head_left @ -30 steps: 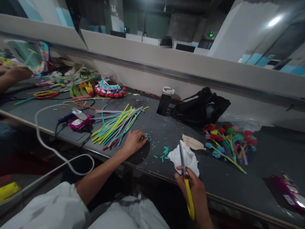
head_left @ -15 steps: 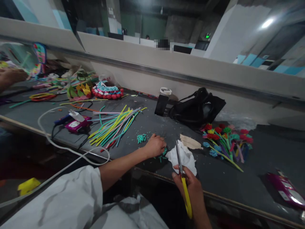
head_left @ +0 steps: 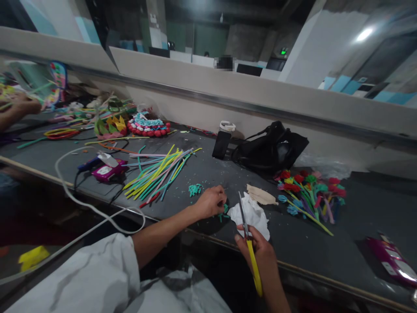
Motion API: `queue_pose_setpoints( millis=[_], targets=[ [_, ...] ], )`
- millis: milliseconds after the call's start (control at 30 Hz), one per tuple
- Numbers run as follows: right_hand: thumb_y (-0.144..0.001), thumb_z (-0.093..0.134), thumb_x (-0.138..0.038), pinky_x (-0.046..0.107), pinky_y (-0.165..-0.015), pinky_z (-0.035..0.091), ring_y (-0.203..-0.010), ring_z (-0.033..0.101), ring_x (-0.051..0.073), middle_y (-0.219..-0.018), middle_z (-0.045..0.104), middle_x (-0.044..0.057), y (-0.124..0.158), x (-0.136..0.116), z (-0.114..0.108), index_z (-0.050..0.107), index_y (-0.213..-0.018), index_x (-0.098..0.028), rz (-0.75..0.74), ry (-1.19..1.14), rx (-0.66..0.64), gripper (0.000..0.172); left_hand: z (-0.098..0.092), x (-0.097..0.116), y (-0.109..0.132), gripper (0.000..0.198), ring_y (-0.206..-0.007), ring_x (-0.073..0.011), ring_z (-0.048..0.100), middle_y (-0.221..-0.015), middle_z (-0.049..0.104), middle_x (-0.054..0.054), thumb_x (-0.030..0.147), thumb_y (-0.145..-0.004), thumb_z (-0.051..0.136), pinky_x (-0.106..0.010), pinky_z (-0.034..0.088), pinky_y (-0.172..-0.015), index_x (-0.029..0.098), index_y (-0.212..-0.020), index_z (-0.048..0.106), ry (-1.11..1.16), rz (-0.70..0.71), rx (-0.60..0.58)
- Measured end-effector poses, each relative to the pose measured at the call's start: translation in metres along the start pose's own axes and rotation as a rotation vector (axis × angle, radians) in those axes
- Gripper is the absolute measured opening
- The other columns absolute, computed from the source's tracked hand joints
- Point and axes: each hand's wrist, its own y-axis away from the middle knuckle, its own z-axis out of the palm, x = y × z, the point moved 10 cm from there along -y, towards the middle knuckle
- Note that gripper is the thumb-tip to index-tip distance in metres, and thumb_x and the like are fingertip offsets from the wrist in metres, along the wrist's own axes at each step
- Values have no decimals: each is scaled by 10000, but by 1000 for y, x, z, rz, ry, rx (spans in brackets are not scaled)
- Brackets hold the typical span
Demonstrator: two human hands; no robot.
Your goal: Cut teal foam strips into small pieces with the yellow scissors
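Observation:
My left hand (head_left: 211, 202) rests low over the dark table with its fingers curled down beside small green pieces (head_left: 223, 213); whether it pinches any of them is too small to tell. Another little heap of green pieces (head_left: 194, 189) lies to its left. My right hand (head_left: 257, 250) is closed around scissors (head_left: 253, 263) with yellow handles, the blades pointing up and away over a crumpled white cloth (head_left: 256, 217). Behind the cloth lies a beige scrap (head_left: 261, 194). A bundle of coloured stems (head_left: 159, 171) is spread left of my left hand.
A bunch of colourful flowers (head_left: 309, 191) lies at right, near a purple device (head_left: 391, 261). A black bag (head_left: 272, 145) and a dark container (head_left: 222, 141) stand behind. Another purple device (head_left: 109, 169) and a white cable (head_left: 97, 211) are left. Another person's hand (head_left: 24, 106) is far left.
My left hand has shifted slightly, its fingers more bent over the green pieces. The other person's hand at far left has moved a little to the right. The scissors stay in my right hand.

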Motion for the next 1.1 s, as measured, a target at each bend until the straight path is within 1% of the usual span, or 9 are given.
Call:
queue_pose_setpoints(
  millis=[133, 200, 267, 367, 467, 600, 733, 933, 1100],
  targets=[
    [-785, 626, -490, 198, -524, 477, -501, 579, 133, -627, 652, 8, -3, -3, 0, 703, -939, -165, -8, 0, -8, 368, 1, -6, 0, 109, -658, -156, 530, -694, 602, -22, 70, -639, 572, -250, 368, -645, 162, -675, 617, 110, -39, 23],
    [-796, 619, -484, 194, -506, 466, -494, 573, 130, -613, 646, 0, -5, -4, 0, 697, -956, -163, -9, 3, -19, 366, 0, -10, 1, 163, -647, -145, 515, -682, 595, -9, 46, -633, 557, -241, 364, -636, 161, -718, 634, 189, -66, 44],
    [-810, 606, -476, 191, -487, 451, -484, 565, 125, -600, 638, -8, -7, -4, 0, 690, -975, -161, -10, 10, -29, 366, 0, -15, 2, 232, -652, -135, 514, -717, 612, -4, 45, -651, 555, -233, 370, -637, 162, -819, 663, 288, -99, 67],
    [-827, 586, -455, 192, -504, 449, -502, 573, 123, -624, 645, -10, -8, -5, 0, 681, -996, -163, -15, 32, -35, 350, 1, -26, 5, 243, -661, -132, 531, -730, 639, -3, 94, -684, 600, -233, 391, -647, 154, -902, 690, 463, -173, 95],
    [-830, 577, -442, 203, -563, 462, -552, 604, 132, -673, 669, -3, -8, -5, -1, 677, -1000, -177, -21, 72, -23, 329, 5, -34, 9, 149, -662, -138, 559, -708, 662, -18, 192, -682, 682, -240, 417, -647, 129, -815, 707, 670, -263, 110],
    [-841, 566, -463, 234, -629, 469, -668, 660, 174, -776, 711, 22, -5, -1, -3, 668, -1028, -201, -14, 148, 23, 338, 12, -39, 15, 236, -581, -118, 549, -628, 649, -17, 298, -649, 751, -235, 417, -588, 113, -788, 702, 966, -392, 138],
    [-838, 571, -480, 300, -659, 465, -746, 681, 242, -887, 732, 64, 0, 9, -6, 657, -1112, -222, 5, 258, 79, 386, 16, -34, 20, 305, -519, -88, 517, -607, 638, -13, 316, -585, 812, -231, 397, -546, 111, -781, 699, 1223, -488, 163],
    [-883, 529, -464, 319, -669, 457, -757, 668, 247, -880, 716, 68, 2, 3, -4, 641, -1159, -243, -80, 477, 125, 370, 7, -18, 27, 313, -530, -73, 540, -633, 649, -4, 278, -531, 859, -224, 421, -566, 119, -756, 709, 1459, -543, 199],
    [-915, 518, -378, 307, -732, 448, -822, 637, 230, -901, 707, 52, 8, -18, -7, 628, -1154, -233, -268, 570, 226, 301, -10, -1, 35, 278, -541, -77, 573, -636, 660, 1, 232, -549, 855, -212, 438, -570, 118, -756, 710, 1567, -520, 236]
  ],
)
